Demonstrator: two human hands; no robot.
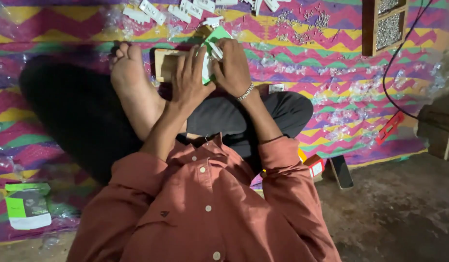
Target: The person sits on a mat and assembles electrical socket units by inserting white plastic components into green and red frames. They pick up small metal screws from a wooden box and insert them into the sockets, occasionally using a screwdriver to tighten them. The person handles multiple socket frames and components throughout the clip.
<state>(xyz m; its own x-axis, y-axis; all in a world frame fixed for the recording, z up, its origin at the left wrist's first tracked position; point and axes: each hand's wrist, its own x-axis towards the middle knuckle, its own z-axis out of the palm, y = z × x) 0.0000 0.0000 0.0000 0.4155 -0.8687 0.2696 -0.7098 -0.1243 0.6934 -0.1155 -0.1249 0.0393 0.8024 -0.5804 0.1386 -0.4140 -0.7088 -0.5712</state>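
- The person sits cross-legged on a zigzag-patterned mat (pixel 64 34) in pink, yellow and green; its near edge runs along the lower right, where bare dark floor (pixel 399 213) opens out with free room.
- Right of the hands the mat is littered with clear plastic scraps, and a black cable (pixel 394 53) loops down from the top right corner.
- A wooden compartment box (pixel 387 24) filled with small metal screws sits at the top right, well apart from the hands.
- Loose screws (pixel 307 22) and a row of white plastic parts (pixel 171 9) lie along the far edge of the mat, just beyond the work.
- A green and white packet (pixel 27 206) lies at the lower left, a dark phone (pixel 341 171) and a small red box (pixel 314 166) near the right knee, and a red tool (pixel 389 127) farther right.
- A bare foot (pixel 132 82) rests sole-up just left of the hands, beside a small wooden block (pixel 165 63).
- The left hand (pixel 189 80) lies palm down over the block, fingers stretched forward and slightly spread, tips pressing on a green and white card (pixel 214 39).
- The right hand (pixel 231 68), a metal bracelet at its wrist, curls over the same card from the right; its fingertips are hidden, so whether they pinch a white piece (pixel 215 49) there I cannot tell.
- Both forearms come out of rolled rust-coloured shirt sleeves and converge over the lap.
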